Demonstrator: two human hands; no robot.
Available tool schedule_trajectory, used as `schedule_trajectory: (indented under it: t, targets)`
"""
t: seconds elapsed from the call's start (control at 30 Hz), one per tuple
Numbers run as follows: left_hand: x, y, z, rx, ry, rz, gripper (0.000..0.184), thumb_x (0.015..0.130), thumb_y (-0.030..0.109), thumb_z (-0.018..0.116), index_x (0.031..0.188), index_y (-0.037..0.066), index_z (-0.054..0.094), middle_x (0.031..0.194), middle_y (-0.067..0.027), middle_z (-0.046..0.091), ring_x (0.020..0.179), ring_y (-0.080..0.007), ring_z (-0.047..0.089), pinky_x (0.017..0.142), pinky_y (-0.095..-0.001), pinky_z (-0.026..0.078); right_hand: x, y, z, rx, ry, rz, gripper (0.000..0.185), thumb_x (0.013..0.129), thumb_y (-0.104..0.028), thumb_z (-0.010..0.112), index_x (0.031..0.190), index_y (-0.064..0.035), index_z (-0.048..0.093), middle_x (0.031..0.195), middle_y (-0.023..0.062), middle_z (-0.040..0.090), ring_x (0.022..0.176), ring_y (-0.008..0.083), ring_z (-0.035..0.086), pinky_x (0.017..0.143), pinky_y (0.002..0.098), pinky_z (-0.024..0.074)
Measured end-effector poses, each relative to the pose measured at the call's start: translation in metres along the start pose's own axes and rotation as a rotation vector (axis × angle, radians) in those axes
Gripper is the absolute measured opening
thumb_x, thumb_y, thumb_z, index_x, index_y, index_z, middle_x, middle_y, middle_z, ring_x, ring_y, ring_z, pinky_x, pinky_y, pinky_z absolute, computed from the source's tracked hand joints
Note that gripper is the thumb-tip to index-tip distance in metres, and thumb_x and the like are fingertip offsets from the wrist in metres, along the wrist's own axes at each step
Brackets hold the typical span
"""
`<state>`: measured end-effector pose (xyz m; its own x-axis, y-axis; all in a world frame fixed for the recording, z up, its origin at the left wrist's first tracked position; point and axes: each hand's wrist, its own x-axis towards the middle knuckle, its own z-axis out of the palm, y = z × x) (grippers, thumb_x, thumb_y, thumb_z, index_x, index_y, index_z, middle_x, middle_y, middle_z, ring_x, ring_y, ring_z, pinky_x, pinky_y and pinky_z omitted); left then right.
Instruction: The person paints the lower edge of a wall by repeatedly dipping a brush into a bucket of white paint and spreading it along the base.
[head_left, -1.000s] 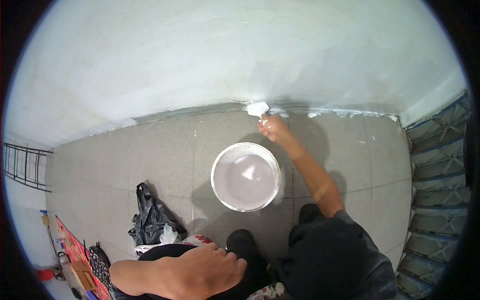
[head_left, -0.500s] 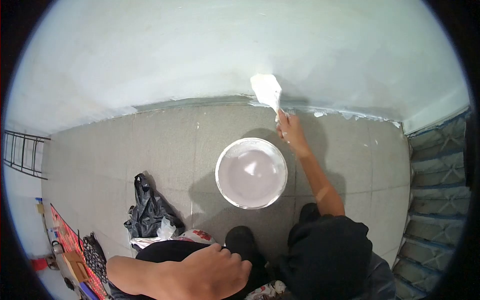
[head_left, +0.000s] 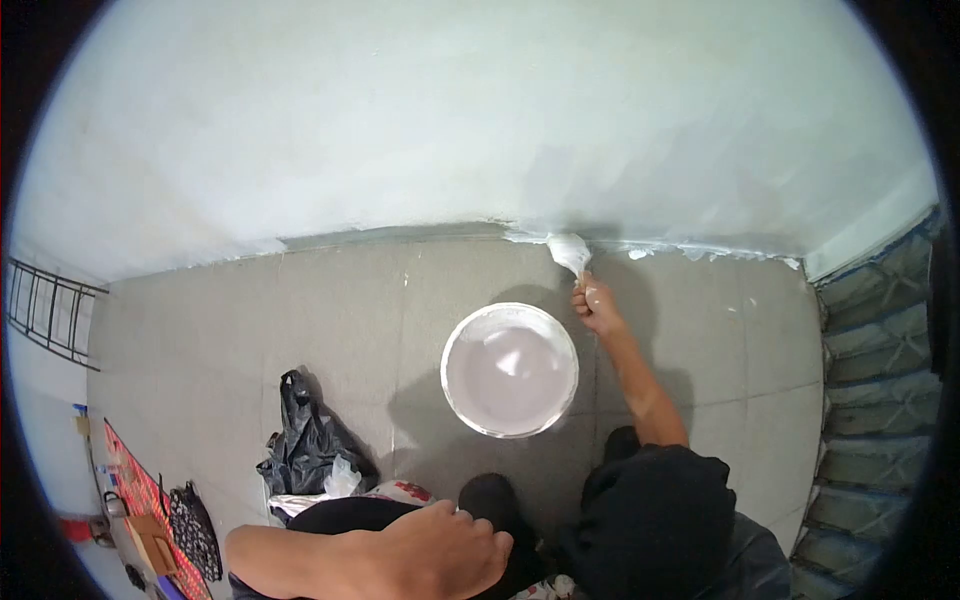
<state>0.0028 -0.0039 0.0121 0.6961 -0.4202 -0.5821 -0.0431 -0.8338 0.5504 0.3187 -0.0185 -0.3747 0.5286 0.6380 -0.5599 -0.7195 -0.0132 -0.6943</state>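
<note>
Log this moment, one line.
right hand: grips white-coated tool, wall base | left hand: near lap | open bucket: on floor | black plastic bag: left of bucket

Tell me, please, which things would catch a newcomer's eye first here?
Probably the round white bucket of pale paint-like stuff, standing on the floor in the middle. Next, the right hand beyond it, holding a white-coated brush at the foot of the wall. Then the black bag, left of the bucket.
</note>
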Motion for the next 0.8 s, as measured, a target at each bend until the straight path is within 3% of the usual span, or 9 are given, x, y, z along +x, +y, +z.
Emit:
schedule_trajectory:
  t: [0.07, 0.17, 0.27, 0.47, 0.57, 0.8]
  targets:
    - [-0.002, -0.003, 0.007, 0.028, 0.084, 0.071, 0.028, 0.089, 0.010, 0.041, 0.103, -0.013, 0.050, 0.087, -0.0182, 0.059, 0.083, -0.0322, 0.060, 0.070, -0.0361, 0.047, -0.006, -0.020, -0.001, -0.029, -0.113, -0.088, 0.026, 0.095, -0.029, 0.045, 0.076, -0.0107, 0.045, 0.061, -0.0037, 0.039, 0.047, 0.0037, 0.035, 0.037, 0.0177, 0.0233]
    - [0.000, -0.002, 0.001, 0.029, 0.039, 0.065, 0.028, 0.089, 0.010, 0.041, 0.103, -0.013, 0.050, 0.087, -0.0182, 0.059, 0.083, -0.0322, 0.060, 0.070, -0.0366, 0.047, -0.032, -0.064, 0.032, 0.038, -0.033, -0.010, 0.027, 0.094, -0.031, 0.047, 0.077, -0.0094, 0.045, 0.063, -0.0037, 0.040, 0.047, 0.0032, 0.034, 0.037, 0.0177, 0.0220]
    - [0.007, 0.003, -0.013, -0.029, -0.140, -0.038, 0.029, 0.089, 0.010, 0.041, 0.105, -0.013, 0.050, 0.087, -0.0188, 0.058, 0.084, -0.0319, 0.059, 0.071, -0.0365, 0.047, -0.079, -0.092, 0.063, -0.068, -0.013, -0.144, 0.030, 0.094, -0.033, 0.049, 0.077, -0.0079, 0.045, 0.063, -0.0037, 0.040, 0.048, 0.0033, 0.034, 0.038, 0.0178, 0.0215]
    - [0.004, -0.001, -0.001, 0.049, -0.070, 0.031, 0.031, 0.089, 0.011, 0.042, 0.108, -0.012, 0.049, 0.089, -0.0178, 0.058, 0.085, -0.0303, 0.060, 0.073, -0.0357, 0.046, -0.152, -0.130, 0.100, -0.233, -0.137, -0.590, 0.037, 0.095, -0.036, 0.044, 0.075, -0.0060, 0.047, 0.058, -0.0031, 0.039, 0.044, 0.0033, 0.033, 0.036, 0.0196, 0.0233]
    - [0.002, -0.003, -0.001, 0.080, -0.035, 0.040, 0.033, 0.089, 0.013, 0.042, 0.109, -0.012, 0.049, 0.089, -0.0172, 0.058, 0.084, -0.0299, 0.060, 0.073, -0.0358, 0.046, -0.158, -0.144, 0.115, -0.342, -0.036, -0.735, 0.040, 0.095, -0.039, 0.043, 0.073, -0.0062, 0.048, 0.057, -0.0029, 0.040, 0.042, 0.0033, 0.031, 0.035, 0.0201, 0.0222]
    - [0.001, 0.001, -0.006, -0.036, -0.046, -0.019, 0.027, 0.089, 0.011, 0.041, 0.100, -0.011, 0.051, 0.086, -0.0176, 0.059, 0.085, -0.0322, 0.059, 0.074, -0.0365, 0.045, -0.095, -0.084, 0.056, -0.267, -0.025, -0.437, 0.042, 0.093, -0.043, 0.046, 0.074, -0.0062, 0.050, 0.056, -0.0035, 0.041, 0.039, 0.0037, 0.035, 0.034, 0.0202, 0.0249]
